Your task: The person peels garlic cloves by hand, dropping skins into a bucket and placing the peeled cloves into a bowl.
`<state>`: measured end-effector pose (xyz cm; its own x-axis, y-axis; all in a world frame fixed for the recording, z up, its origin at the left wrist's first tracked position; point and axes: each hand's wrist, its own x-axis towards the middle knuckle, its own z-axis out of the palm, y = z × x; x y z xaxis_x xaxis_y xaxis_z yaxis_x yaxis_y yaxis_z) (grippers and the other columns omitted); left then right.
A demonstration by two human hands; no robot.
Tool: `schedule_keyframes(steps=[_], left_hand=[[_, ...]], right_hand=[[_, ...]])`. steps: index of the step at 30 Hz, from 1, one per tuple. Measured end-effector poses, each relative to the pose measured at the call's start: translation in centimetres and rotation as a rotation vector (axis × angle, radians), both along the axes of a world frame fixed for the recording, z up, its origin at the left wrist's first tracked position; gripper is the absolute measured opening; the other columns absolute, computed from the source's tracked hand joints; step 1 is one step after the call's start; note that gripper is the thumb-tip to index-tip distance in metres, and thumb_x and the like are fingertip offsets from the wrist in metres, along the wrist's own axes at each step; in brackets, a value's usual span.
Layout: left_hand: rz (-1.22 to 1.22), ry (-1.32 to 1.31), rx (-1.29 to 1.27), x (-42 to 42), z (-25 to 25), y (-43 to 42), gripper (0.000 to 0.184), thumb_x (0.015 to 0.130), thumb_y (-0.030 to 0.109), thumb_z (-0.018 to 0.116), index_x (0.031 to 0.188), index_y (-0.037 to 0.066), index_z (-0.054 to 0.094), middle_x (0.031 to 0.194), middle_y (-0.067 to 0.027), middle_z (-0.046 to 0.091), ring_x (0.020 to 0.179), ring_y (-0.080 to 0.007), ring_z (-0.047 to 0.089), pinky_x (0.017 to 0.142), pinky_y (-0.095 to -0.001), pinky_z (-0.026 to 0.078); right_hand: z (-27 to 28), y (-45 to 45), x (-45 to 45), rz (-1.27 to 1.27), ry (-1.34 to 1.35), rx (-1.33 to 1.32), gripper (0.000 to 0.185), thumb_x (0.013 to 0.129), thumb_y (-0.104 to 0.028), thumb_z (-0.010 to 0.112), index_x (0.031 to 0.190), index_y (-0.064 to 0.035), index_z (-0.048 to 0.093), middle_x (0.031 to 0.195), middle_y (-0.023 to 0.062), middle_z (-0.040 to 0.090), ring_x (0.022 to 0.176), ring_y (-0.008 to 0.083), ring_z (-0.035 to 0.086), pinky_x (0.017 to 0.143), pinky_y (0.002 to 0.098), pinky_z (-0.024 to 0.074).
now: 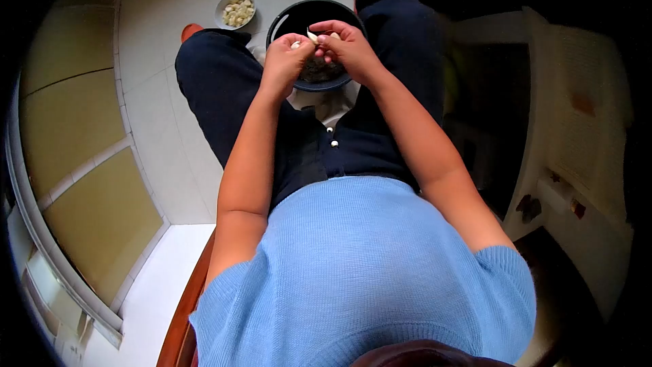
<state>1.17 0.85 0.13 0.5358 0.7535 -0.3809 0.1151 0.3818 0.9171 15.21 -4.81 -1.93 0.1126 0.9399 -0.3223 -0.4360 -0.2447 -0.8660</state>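
While left hand [291,53] and right hand [337,43] pinch it | garlic clove [312,37]: whitish, small, tapered | above dark basin [317,85]

no readable text (not even a label).

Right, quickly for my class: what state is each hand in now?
Left hand: closed, fingertips on a clove, a pale bit in its grip.
Right hand: partly closed, fingertips on the same clove, another bit showing by its fingers.
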Motion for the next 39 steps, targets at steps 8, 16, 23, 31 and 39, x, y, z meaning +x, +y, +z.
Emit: schedule_keyframes(steps=[8,16,23,31,39], left_hand=[[0.032,-0.056,-0.197,-0.4,-0.5,0.7,0.010,0.080,0.016,0.058,0.078,0.006,0.057,0.063,0.0028,0.051,0.052,-0.0047,0.041,0.047,-0.0194,0.030],[0.010,-0.184,-0.267,-0.8,-0.5,1.1,0.008,0.083,0.015,0.055,0.080,0.008,0.056,0.062,0.0059,0.045,0.052,-0.0036,0.040,0.046,-0.0169,0.030],[0.130,0.068,0.038,-0.4,-0.4,0.8,0.010,0.082,0.013,0.057,0.084,0.004,0.059,0.065,0.0044,0.051,0.053,-0.0025,0.042,0.047,-0.0177,0.033],[0.018,0.304,0.494,-0.2,-0.7,0.7,0.016,0.074,0.014,0.057,0.078,0.000,0.063,0.064,-0.0095,0.060,0.058,-0.0122,0.055,0.057,-0.0260,0.045],[0.064,0.308,0.527,0.0,-0.8,0.7,0.015,0.076,0.015,0.060,0.081,0.000,0.064,0.065,-0.0044,0.059,0.059,-0.0089,0.053,0.057,-0.0233,0.043]], right_hand=[[0.0,0.1,0.1,0.048,-0.026,0.010,0.023,0.086,-0.013,0.057,0.104,-0.0017,0.062,0.080,0.0018,0.061,0.066,0.0061,0.055,0.056,0.0171,0.0424],[-0.5,0.2,0.3,-0.005,0.040,-0.035,0.021,0.086,-0.013,0.057,0.102,0.0006,0.061,0.079,0.0036,0.062,0.063,0.0064,0.055,0.054,0.0171,0.0427],[-0.2,0.2,0.4,-0.055,0.034,-0.049,0.022,0.086,-0.011,0.057,0.105,0.0002,0.060,0.084,0.0036,0.063,0.066,0.0049,0.055,0.057,0.0155,0.0436],[0.2,0.1,0.3,-0.082,-0.005,0.001,0.022,0.082,-0.011,0.063,0.101,0.0003,0.061,0.082,0.0040,0.064,0.065,0.0066,0.056,0.055,0.0177,0.0446],[0.4,0.1,0.1,-0.109,-0.079,0.060,0.020,0.082,-0.011,0.063,0.098,0.0008,0.062,0.077,0.0025,0.063,0.062,0.0054,0.054,0.053,0.0176,0.0436]])
